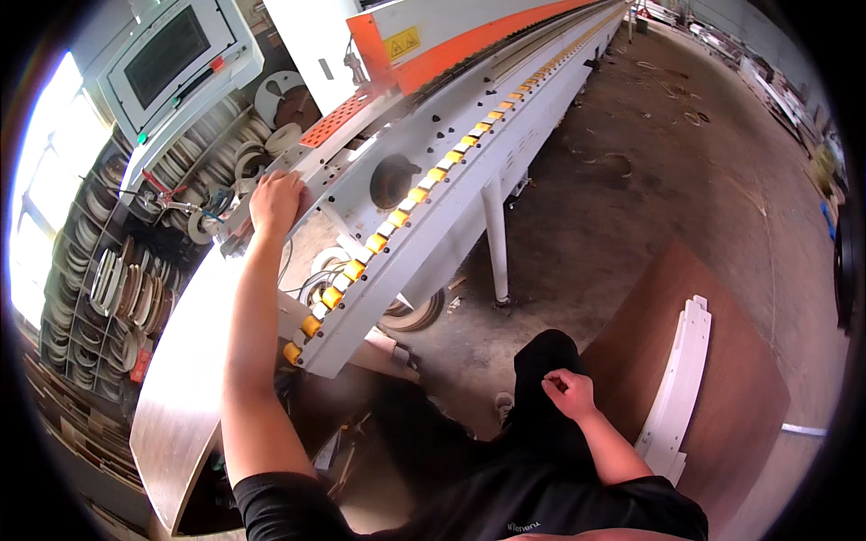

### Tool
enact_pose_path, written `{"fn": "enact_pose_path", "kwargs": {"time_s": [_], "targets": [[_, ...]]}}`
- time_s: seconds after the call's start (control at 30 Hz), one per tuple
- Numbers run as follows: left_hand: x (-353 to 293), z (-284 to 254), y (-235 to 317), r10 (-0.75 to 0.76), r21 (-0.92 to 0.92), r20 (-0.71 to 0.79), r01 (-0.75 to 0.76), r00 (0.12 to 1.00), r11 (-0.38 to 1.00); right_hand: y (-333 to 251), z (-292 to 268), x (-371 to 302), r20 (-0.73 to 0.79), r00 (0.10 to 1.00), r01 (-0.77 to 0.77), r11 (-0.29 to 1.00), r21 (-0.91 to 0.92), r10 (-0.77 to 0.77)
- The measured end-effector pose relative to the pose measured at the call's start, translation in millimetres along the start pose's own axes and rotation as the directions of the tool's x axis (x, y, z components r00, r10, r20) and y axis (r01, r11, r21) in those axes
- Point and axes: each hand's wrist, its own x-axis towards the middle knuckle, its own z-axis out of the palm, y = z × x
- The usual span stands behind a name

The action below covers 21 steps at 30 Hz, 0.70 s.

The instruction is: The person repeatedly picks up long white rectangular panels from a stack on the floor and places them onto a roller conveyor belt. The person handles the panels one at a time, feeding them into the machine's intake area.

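My left hand (277, 202) reaches forward to the near end of a long white and orange machine (379, 149). Its fingers are bent together over the machine's edge, and what lies under them is hidden. Just ahead of that hand is a perforated orange plate (336, 121). A row of yellow rollers (377, 242) runs along the machine's rail, to the right of my left hand. My right hand (570, 394) hangs beside my thigh with curled fingers and nothing visible in them. Nearest to it are pale strips (677, 383) stacked on a brown board (741, 397).
A control panel with a dark screen (167, 58) overhangs the left side. Below it, racks (95, 311) hold many rolled bands. A light wooden tabletop (185, 379) sits left of my arm. A white machine leg (495, 239) stands on the dusty floor (622, 171).
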Motion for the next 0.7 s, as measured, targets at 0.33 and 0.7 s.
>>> {"fn": "enact_pose_path", "kwargs": {"time_s": [0.33,0.7], "targets": [[4,35,-25,0.058,0.169,0.220,-0.096,0.974,0.981,64,-94,-145,-0.475,0.853,-0.473,0.705,-0.529,0.216],[12,53,-96,0.057,-0.045,0.268,-0.046,0.962,0.998,25,-104,-329,-0.532,0.262,-0.890,-0.012,-0.456,0.805]]}}
